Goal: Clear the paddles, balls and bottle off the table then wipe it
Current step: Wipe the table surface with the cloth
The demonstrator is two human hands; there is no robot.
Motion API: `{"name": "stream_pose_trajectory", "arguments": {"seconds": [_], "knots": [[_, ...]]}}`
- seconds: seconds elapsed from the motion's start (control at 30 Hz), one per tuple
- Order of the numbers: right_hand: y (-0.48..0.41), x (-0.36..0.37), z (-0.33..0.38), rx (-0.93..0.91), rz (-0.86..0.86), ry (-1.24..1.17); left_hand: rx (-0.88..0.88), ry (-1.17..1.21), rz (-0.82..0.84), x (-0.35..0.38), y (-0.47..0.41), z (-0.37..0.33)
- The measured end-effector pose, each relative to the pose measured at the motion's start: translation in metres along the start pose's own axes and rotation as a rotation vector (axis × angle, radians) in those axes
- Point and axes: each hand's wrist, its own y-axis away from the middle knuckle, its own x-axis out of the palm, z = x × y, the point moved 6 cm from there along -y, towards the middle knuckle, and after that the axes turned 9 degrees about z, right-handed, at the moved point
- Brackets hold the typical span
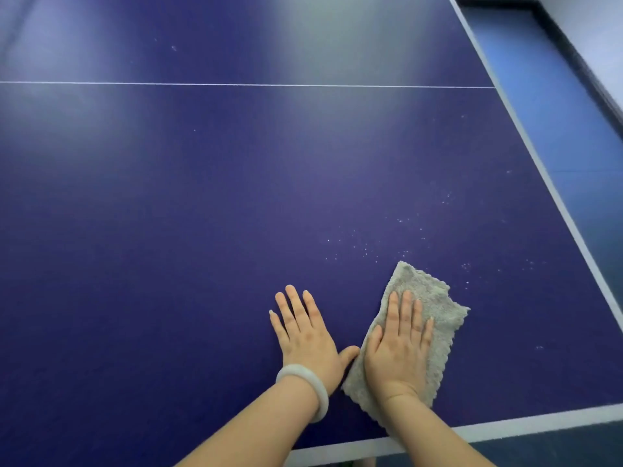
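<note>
We found the right hand [399,348] flat, fingers straight, pressing a grey cloth [425,284] onto the blue bench [168,230], evidently to wipe. The left hand [305,335] lay open just beside the cloth, apparently bracing. White specks [365,249] lay just beyond the cloth, unwiped.

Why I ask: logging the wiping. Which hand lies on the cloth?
The right hand, flat on the grey cloth; the left hand, wearing a bracelet, rests on bare table.
</note>
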Motion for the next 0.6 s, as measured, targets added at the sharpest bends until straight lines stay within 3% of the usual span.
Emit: {"name": "stream_pose_trajectory", "arguments": {"seconds": [0.13, 0.23, 0.43, 0.5, 0.6], "knots": [[-0.008, -0.003, 0.003, -0.109, 0.032, 0.017, -0.03, 0.026, -0.016, 0.007, -0.006, 0.002], [-0.003, -0.008, -0.01, -0.325, 0.062, 0.084, -0.053, 0.026, 0.001, 0.01, -0.007, 0.003], [0.017, -0.018, -0.121, -0.691, 0.113, 0.23, -0.083, 0.006, 0.014, 0.011, -0.01, 0.004], [-0.002, -0.027, -0.154, -0.672, 0.125, 0.267, -0.096, -0.017, 0.015, 0.011, -0.011, 0.004], [-0.049, -0.039, -0.171, -0.372, 0.133, 0.188, -0.12, -0.039, 0.023, 0.009, -0.01, 0.004]]}}
